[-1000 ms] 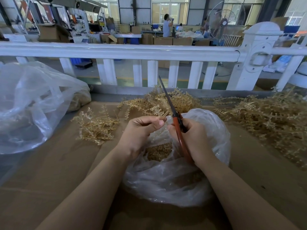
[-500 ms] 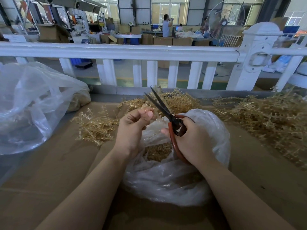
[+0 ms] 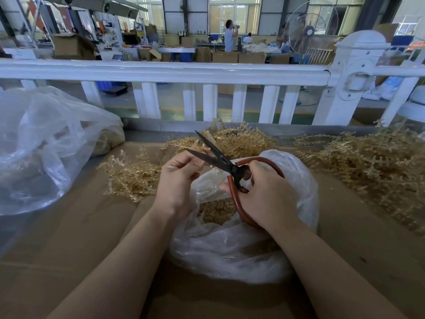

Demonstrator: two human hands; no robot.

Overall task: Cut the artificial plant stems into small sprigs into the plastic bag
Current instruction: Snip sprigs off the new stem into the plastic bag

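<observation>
Right hand [image 3: 268, 194]: I see its fingers curled through the scissors [image 3: 230, 168] loops.
Left hand [image 3: 178, 178]: pinches a stem [image 3: 205, 150] between the blades.
Change: blades gape wider than a second ago.

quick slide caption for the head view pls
Right hand holds open red-handled black scissors beside the left hand, over a clear plastic bag of cut golden sprigs.

Daylight from the hall's rear windows [image 3: 232, 14] overexposes them and glosses the white railing [image 3: 161, 71]; the cardboard worktop [image 3: 69, 238] sits in soft, dim, nearly shadowless light, the clear plastic bag [image 3: 241, 249] shows pale sheen, and wide-angle distortion bows the frame's edges
</observation>
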